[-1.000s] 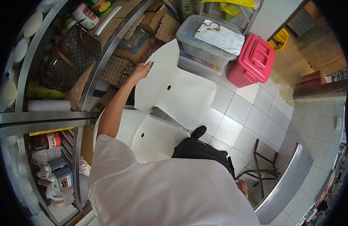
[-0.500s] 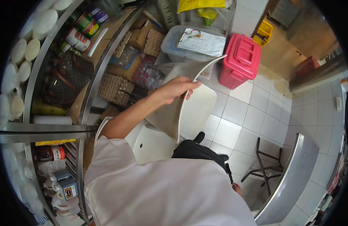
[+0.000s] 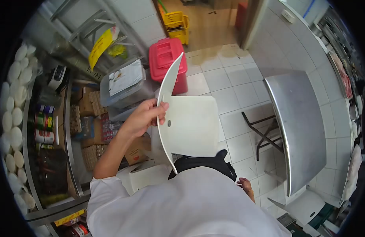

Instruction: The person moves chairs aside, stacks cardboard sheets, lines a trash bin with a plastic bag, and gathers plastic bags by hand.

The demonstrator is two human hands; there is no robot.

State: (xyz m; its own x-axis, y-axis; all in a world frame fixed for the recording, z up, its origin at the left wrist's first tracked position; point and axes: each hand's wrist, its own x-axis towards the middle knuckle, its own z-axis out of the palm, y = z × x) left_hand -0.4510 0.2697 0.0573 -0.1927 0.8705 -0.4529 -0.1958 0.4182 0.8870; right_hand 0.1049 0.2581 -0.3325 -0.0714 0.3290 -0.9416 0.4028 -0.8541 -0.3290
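Observation:
A white plastic chair is in front of my body, its seat facing up and its curved backrest on the left. My left hand is closed round the edge of that backrest, thumb on the seat side. At my right hip hangs my right hand, away from the chair, with its fingers loosely apart and nothing visible in them. A second white chair stands low on the left, partly hidden by my arm and shirt.
A pink lidded bin and a clear storage box stand ahead. Metal shelving with cans lines the left. On the right is a steel-topped folding table; beyond its near end is another white chair. A yellow mop bucket sits by the doorway.
My view has turned right, bringing the steel table and doorway further in. The chair in my left hand has swung round with me, and its seat now shows more fully.

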